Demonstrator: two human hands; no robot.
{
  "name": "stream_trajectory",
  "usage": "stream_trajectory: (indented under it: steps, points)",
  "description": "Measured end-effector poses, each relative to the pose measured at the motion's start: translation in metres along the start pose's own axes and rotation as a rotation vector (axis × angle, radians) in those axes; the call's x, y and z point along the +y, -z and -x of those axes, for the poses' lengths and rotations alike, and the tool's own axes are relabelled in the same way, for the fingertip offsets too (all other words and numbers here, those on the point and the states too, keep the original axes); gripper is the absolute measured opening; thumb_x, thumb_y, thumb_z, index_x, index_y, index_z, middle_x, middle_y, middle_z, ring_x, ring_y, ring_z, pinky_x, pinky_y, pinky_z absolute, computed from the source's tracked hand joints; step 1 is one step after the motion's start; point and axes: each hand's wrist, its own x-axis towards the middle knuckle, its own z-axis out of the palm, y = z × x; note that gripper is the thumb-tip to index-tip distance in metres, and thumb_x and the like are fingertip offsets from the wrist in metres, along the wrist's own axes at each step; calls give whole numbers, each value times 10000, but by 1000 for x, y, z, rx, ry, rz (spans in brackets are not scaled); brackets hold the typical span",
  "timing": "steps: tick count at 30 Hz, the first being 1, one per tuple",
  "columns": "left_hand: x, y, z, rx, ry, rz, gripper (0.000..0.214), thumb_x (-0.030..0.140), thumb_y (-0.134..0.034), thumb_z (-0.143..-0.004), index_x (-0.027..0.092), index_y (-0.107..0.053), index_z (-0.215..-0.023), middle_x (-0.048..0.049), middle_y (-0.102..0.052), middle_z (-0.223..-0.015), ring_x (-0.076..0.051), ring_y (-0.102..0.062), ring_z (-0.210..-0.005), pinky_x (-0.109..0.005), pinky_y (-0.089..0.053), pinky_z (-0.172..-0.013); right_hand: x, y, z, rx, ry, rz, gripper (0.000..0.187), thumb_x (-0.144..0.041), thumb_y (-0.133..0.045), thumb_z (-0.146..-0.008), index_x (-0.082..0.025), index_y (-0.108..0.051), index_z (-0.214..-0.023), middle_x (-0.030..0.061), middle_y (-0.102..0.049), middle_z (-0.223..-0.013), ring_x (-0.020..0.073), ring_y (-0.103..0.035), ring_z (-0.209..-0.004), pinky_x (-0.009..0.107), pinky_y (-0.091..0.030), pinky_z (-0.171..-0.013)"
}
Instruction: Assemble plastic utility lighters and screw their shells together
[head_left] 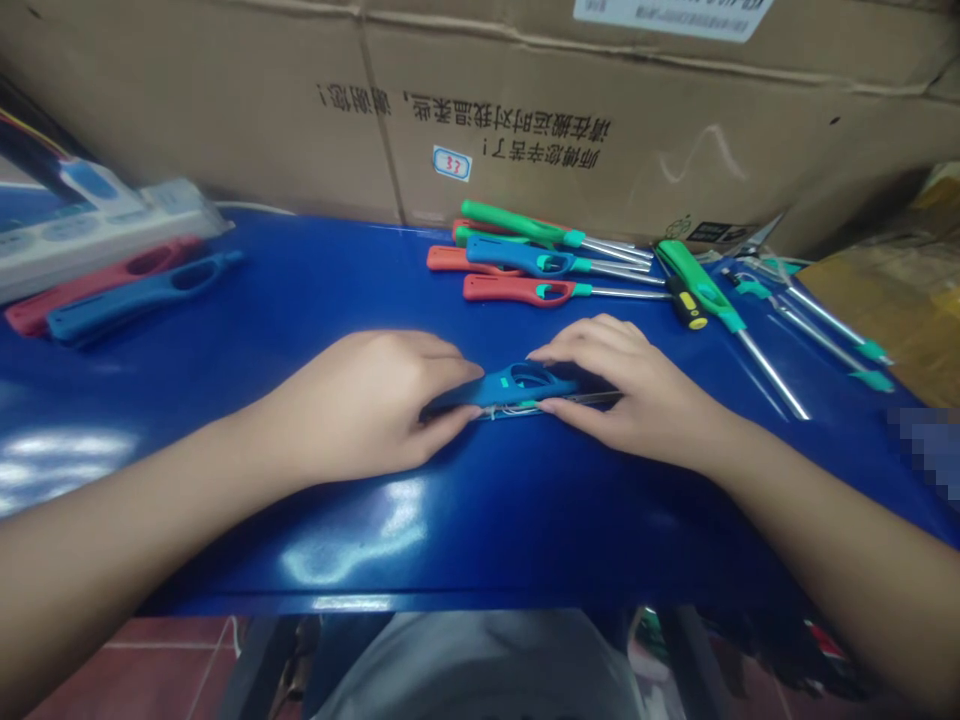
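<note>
Between both hands, just over the blue table, is a blue lighter (517, 382) of the long-nosed kind. Its casing is parted along the side, and wires and a bit of teal plastic show in the gap. My left hand (382, 400) pinches the handle end between thumb and fingers. At the nozzle end, my right hand (622, 385) closes thumb and fingertips on the casing near the trigger opening. A metal tube runs partly hidden under my right palm.
Several long lighters (555, 292) lie behind my hands. A black-and-yellow screwdriver (686, 303) and a green lighter (701, 285) rest right of them, near loose metal tubes (829, 325). Red and blue casings (146, 295) lie by a power strip (112, 225). A cardboard box (262, 120) stands behind.
</note>
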Motion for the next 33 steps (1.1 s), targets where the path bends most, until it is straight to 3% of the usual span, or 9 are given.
stream_trajectory:
  steps: [9,17,25,33]
  points:
    - [-3,-2,-1,-44,-11,-22,249,355,-609,-946,215,-728,-1116,-59,-753,-1004,-224,-718,-861,-323,-537,-745,-2,-6,1,-7,6,-11,166,-240,-663,-952,-254,-675,-1116,51,-745,-1090,229,-638,-1002,396,-396,-886]
    - [-3,-3,-1,-50,13,-7,249,347,-628,-931,208,-719,-1117,-53,-744,-1003,-224,-712,-854,-327,-531,-742,-15,-2,1,4,131,337,170,-285,-553,-1016,-194,-691,-1053,71,-736,-971,240,-608,-917,412,-348,-829]
    - [-4,-2,-3,-57,27,-26,270,367,-623,-930,221,-720,-1135,-51,-746,-1032,-232,-712,-885,-324,-517,-751,-1,-5,1,-39,58,43,142,-248,-624,-992,-222,-711,-1101,52,-733,-1067,213,-647,-999,395,-379,-882]
    - [-2,-1,-3,-74,33,5,269,343,-617,-934,206,-715,-1143,-51,-739,-1026,-222,-705,-881,-316,-518,-763,-9,-6,0,6,64,177,97,-221,-631,-966,-197,-713,-1014,46,-731,-995,218,-626,-939,383,-367,-820]
